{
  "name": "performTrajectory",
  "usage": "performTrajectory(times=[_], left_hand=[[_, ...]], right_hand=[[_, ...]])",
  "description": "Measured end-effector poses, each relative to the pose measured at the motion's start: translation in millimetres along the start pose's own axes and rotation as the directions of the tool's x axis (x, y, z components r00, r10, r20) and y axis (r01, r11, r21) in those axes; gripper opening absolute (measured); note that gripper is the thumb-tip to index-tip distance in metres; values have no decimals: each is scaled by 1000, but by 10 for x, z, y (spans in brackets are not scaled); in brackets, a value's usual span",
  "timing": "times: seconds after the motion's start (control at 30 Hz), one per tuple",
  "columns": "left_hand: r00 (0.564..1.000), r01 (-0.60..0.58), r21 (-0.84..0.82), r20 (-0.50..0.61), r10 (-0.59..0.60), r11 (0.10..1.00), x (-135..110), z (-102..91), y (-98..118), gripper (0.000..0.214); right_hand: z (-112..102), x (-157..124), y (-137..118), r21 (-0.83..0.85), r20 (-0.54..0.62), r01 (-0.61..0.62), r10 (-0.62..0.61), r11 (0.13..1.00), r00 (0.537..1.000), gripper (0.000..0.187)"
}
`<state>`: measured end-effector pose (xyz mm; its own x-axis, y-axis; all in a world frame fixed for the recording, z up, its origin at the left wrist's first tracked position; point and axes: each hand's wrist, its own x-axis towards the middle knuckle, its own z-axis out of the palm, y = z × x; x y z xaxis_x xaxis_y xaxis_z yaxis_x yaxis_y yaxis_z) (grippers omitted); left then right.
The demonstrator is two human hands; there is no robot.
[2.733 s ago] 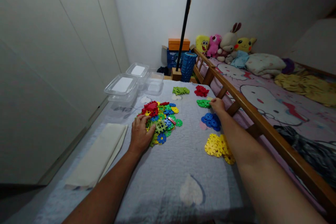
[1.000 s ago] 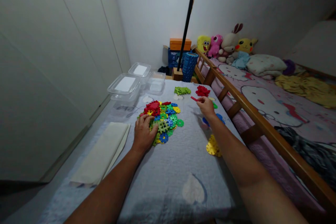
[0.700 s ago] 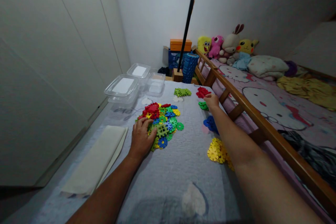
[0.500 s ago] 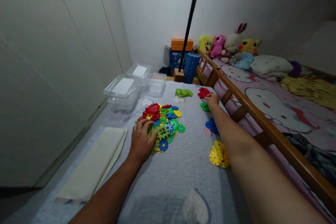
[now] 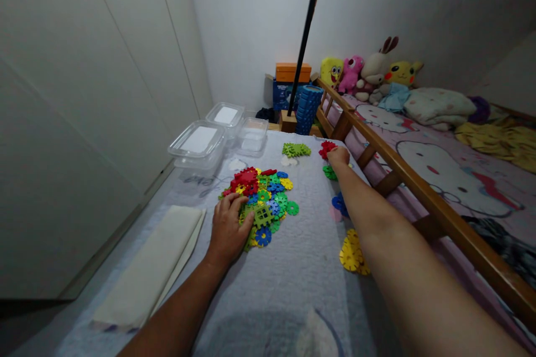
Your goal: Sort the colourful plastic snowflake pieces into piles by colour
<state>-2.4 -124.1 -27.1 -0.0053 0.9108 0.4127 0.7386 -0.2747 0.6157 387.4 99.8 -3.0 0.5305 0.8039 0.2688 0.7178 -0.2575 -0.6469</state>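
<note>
My left hand [image 5: 229, 225] lies on the near left side of a mixed pile of plastic interlocking building pieces [image 5: 264, 196], fingers slightly apart, with a green lattice piece [image 5: 263, 215] by its thumb. Red gear-edged pieces [image 5: 246, 178] top the pile's far left side. With arm outstretched, my right hand [image 5: 340, 156] has its fingers curled in at a small group of red pieces [image 5: 325, 149], its fingertips partly hidden. Running toward me below it are green discs [image 5: 329, 172], blue discs [image 5: 339, 204] partly behind my forearm, and yellow discs [image 5: 350, 252].
Light green pieces [image 5: 296, 149] form a separate group at the table's far end. Clear lidded containers [image 5: 197, 142] stand at the far left, with a folded cream cloth [image 5: 151, 268] nearer me. A wooden bed rail [image 5: 393, 170] borders the right side. Behind the table rises a black pole [image 5: 305, 39].
The view has shifted slightly, so everything sits a little farther right and lower. My right hand's fingers look more curled at the red pieces. My left hand stays on the pile.
</note>
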Motion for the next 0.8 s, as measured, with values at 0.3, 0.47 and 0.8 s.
performTrajectory(times=[0.3, 0.47, 0.8], left_hand=[[1000, -6, 9, 19, 6, 1000, 4, 7, -10, 32], [1000, -3, 0, 19, 3, 1000, 0, -14, 9, 31], [1000, 12, -7, 18, -12, 1000, -16, -14, 24, 32]], right_hand=[[239, -463, -463, -58, 136, 242, -232, 969, 963, 33], [525, -683, -657, -75, 307, 247, -213, 966, 928, 65], [806, -730, -796, -74, 329, 170, -137, 983, 934, 64]])
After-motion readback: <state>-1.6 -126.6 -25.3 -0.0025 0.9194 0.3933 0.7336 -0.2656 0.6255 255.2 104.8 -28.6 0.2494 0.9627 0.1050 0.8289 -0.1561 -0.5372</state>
